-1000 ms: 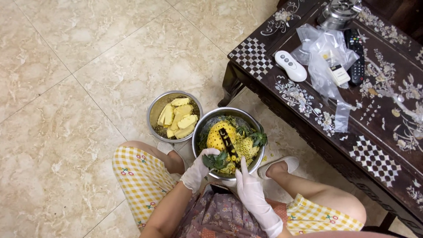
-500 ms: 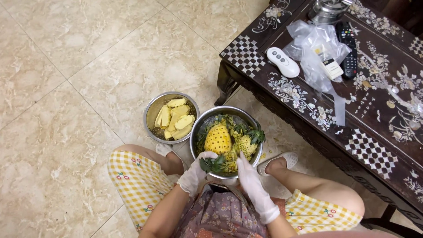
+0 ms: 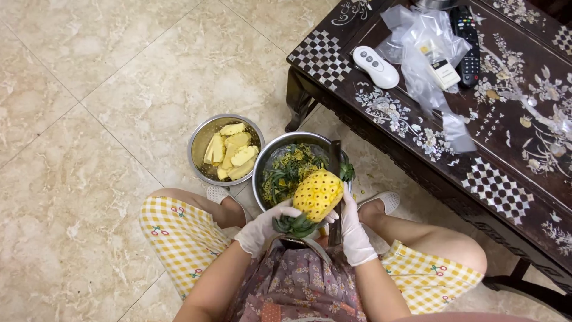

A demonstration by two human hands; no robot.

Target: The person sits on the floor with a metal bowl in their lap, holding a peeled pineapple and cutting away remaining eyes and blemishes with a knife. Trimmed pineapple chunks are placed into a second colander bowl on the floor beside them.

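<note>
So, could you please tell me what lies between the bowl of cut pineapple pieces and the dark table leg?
In the head view, only bare marble floor tile separates the small bowl from the table leg.

The person wore thin, whitish disposable gloves on both hands, the left hand and the right hand alike; each glove ended just past the wrist in a loose cuff, and the forearms above were bare, with no sleeves showing. Yellow-and-white checked shorts covered both thighs, printed here and there with small red cherry motifs on green stems. Over the lap hung an apron or top of greyish-purple fabric, patterned with small flowers in pink and orange. On the feet were pale, whitish slippers, one visible beside each knee.
</note>
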